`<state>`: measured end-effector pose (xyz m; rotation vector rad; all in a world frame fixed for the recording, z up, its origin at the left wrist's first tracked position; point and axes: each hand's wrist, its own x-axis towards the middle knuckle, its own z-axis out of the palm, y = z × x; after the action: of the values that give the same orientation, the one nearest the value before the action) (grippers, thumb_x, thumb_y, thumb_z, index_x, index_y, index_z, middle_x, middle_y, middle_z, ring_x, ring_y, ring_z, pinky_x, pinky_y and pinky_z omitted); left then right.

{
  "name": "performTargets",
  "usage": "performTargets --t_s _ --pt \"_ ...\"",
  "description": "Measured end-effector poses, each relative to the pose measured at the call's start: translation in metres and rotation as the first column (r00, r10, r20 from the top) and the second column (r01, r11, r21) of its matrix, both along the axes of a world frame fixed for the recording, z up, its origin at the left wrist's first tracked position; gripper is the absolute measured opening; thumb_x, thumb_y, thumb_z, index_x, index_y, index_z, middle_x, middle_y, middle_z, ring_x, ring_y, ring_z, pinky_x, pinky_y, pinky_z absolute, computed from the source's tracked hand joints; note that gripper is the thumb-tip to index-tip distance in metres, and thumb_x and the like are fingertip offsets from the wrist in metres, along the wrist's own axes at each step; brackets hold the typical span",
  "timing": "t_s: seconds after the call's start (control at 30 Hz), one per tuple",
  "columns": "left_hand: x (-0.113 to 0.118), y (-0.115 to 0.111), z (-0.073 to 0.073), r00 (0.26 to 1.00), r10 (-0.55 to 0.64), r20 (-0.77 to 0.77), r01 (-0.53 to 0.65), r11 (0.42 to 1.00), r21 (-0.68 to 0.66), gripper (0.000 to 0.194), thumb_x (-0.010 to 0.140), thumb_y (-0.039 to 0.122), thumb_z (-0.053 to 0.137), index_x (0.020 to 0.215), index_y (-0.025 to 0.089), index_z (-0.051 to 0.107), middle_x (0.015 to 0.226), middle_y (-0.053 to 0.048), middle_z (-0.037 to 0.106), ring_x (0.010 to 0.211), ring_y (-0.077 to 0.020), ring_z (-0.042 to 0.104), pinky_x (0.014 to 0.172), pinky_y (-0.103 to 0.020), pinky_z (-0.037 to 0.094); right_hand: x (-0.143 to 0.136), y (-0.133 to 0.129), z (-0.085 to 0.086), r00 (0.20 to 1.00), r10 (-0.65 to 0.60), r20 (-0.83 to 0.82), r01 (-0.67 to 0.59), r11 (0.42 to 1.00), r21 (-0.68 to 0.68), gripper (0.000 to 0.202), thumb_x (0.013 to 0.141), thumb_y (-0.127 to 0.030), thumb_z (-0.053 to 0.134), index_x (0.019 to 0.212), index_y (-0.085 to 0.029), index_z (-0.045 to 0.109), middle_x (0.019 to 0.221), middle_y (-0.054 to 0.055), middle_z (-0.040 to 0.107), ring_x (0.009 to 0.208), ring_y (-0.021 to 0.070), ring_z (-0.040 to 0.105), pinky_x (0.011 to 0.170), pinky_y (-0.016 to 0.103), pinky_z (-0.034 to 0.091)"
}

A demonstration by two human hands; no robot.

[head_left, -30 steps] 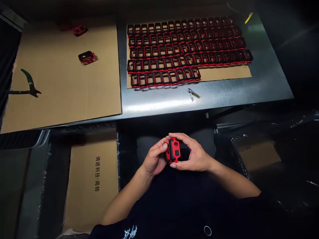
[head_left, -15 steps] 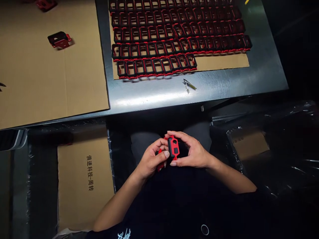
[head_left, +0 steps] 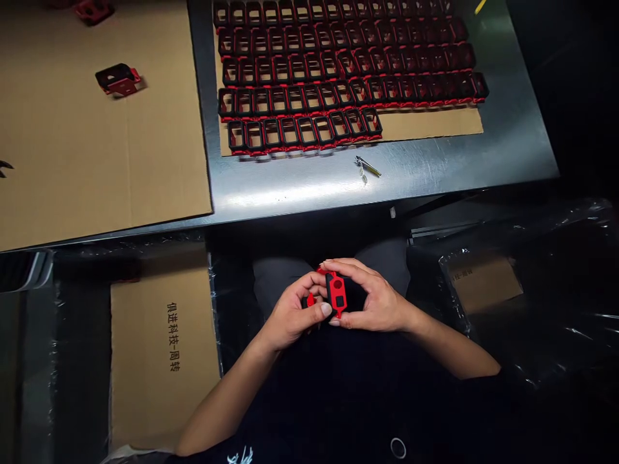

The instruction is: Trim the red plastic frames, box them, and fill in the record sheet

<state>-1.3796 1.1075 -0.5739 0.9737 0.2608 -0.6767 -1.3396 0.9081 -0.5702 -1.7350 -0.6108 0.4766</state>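
Note:
Over my lap, both hands hold a red-and-black housing frame. Its red face has a round hole and a square one, with a black edge along its left. My right hand grips it from the right, fingers over the top and thumb under the lower end. My left hand closes on it from the left, thumb against the black edge. Another red-and-black part shows inside the left fingers; whether it belongs to the same frame I cannot tell.
Rows of similar frames stand on cardboard on the metal table. Nail clippers lie near its front edge. On the left cardboard sheet sits a single frame. Boxes with plastic film flank my legs, including a printed carton.
The held frame has turned slightly, its red face now more toward me, and the hands have sunk a little. My left thumb has slid lower along the black edge.

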Motion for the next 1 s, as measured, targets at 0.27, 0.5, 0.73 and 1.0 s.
performTargets --t_s 0.27,0.5,0.73,1.0 --pt "0.0 -0.001 0.003 0.999 -0.011 0.039 0.011 1.0 -0.005 0.041 0.075 0.042 0.082 0.096 0.017 0.059 0.068 0.004 0.059 0.053 -0.0052 0.046 0.054 -0.018 0.037 0.0 0.0 -0.001 1.0 0.013 -0.005 -0.013 1.0 0.009 0.081 0.076 -0.034 0.085 0.148 -0.029 0.048 0.138 0.011 0.057 0.126 0.0257 0.057 0.108 0.043 0.048" --pt "-0.004 0.004 0.013 0.995 -0.024 0.099 -0.008 0.949 0.314 0.038 0.073 0.036 0.079 0.1 0.016 0.062 0.081 -0.001 0.066 0.059 -0.0073 0.048 0.058 -0.02 0.041 0.003 -0.009 0.005 0.986 0.002 -0.166 0.014 0.995 0.097 0.084 0.075 -0.035 0.087 0.148 -0.027 0.048 0.142 0.011 0.055 0.13 0.0269 0.055 0.109 0.044 0.048" --pt "-0.008 0.002 0.018 0.958 -0.131 0.256 -0.021 0.856 0.517 0.031 0.077 0.026 0.071 0.107 0.02 0.065 0.085 -0.001 0.071 0.062 -0.0107 0.059 0.062 -0.023 0.049 0.005 -0.011 0.007 0.785 -0.01 -0.62 0.166 0.967 0.195 0.034 0.09 -0.046 0.069 0.103 -0.015 0.075 0.075 0.003 0.065 0.061 0.0096 0.056 0.052 0.017 0.045" --pt "-0.01 0.005 0.014 0.774 -0.257 0.579 -0.289 0.671 0.683 0.032 0.078 0.023 0.071 0.11 0.022 0.065 0.1 -0.006 0.075 0.085 -0.0191 0.071 0.076 -0.03 0.058 0.004 0.0 0.018 0.736 0.037 -0.676 0.13 0.972 0.195 0.037 0.085 -0.048 0.073 0.094 -0.013 0.077 0.062 0.0 0.058 0.051 0.0073 0.045 0.048 0.018 0.036"
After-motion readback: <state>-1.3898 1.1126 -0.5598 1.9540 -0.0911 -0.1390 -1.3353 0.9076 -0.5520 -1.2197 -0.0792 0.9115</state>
